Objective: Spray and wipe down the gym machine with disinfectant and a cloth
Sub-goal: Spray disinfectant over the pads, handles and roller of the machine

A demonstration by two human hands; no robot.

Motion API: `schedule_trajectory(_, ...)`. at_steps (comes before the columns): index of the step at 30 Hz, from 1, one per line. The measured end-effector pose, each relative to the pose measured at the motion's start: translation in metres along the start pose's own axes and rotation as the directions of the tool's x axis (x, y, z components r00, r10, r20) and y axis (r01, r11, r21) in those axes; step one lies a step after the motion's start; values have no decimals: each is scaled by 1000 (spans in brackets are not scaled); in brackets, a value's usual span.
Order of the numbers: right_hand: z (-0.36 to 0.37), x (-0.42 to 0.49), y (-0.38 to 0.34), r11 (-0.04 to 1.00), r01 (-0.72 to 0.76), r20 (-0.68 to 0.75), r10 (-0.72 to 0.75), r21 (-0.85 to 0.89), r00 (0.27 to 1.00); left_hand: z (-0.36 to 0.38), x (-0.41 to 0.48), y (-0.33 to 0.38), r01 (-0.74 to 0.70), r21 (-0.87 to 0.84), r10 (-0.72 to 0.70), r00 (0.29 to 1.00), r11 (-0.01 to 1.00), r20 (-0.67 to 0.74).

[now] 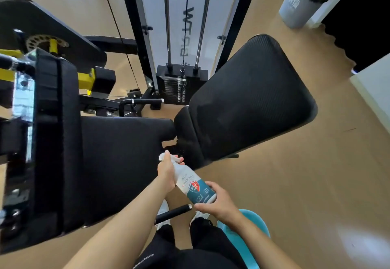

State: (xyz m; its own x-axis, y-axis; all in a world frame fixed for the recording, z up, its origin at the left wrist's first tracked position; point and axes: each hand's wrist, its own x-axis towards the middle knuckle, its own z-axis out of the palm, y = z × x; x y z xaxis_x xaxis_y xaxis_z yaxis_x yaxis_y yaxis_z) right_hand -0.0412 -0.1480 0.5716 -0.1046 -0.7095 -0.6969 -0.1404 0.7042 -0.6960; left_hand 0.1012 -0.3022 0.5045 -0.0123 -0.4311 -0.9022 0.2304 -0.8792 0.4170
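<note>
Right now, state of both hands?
Left hand: grips the spray bottle at its neck.
Right hand: holds the bottle's base.

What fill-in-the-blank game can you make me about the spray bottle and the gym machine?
The right hand holds the base of the spray bottle; the ____ hand grips its trigger end.
The machine's seat pad is coloured ____.
The bottle's label shows the number ____.
Missing words: left; black; 99.9.
</note>
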Motion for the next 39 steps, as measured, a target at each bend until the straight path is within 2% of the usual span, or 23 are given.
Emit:
schedule_trajectory(5, 3, 27, 15, 998, -60, -7, 60, 3, 998, 0, 32, -7, 61, -32, -59, 996, 998, 67)
schedule_trajectory(11, 5, 60, 26, 997, -76, -5, 76, -3, 997, 9, 57, -6, 71, 24, -69, 993, 997, -91)
schedule_trajectory(19, -3, 78, 24, 996, -90, 53, 89, 13, 995, 7, 71, -4, 50, -91, -55, 997, 995, -48)
schedule_trajectory(23, 3, 77, 32, 992, -90, 104, 99, -90, 990, -5, 69, -14, 65, -17, -67, 985, 998, -156)
schedule_trajectory(26, 10, 73, 36, 990, -110, 150, 122, -87, 981, -14, 62, -21, 55, -19, -57, 979, 998, -195)
schedule_trajectory(28, 13, 71, 33, 989, -139, 184, 146, -49, 972, -23, 57, -21, 36, -77, -46, 989, 996, -138)
schedule_trajectory(31, 19, 72, 32, 976, -205, 244, 183, 68, 953, -40, 41, -18, 39, -122, -37, 999, 992, 20)
schedule_trajectory(33, 28, 73, 28, 961, -234, 294, 184, 149, 938, -51, 21, -23, 50, -56, -42, 989, 997, 140)
schedule_trajectory(35, 41, 76, 24, 950, -239, 349, 159, 200, 924, -61, 3, -31, -1, 37, -8, 969, 999, 247)
schedule_trajectory(37, 54, 82, 23, 946, -252, 401, 155, 202, 903, -73, -8, -37, -93, 78, 67, 954, 993, 293)
schedule_trajectory(39, 64, 93, 23, 955, -268, 436, 188, 129, 880, -83, -12, -36, -162, 108, 129, 956, 981, 262)
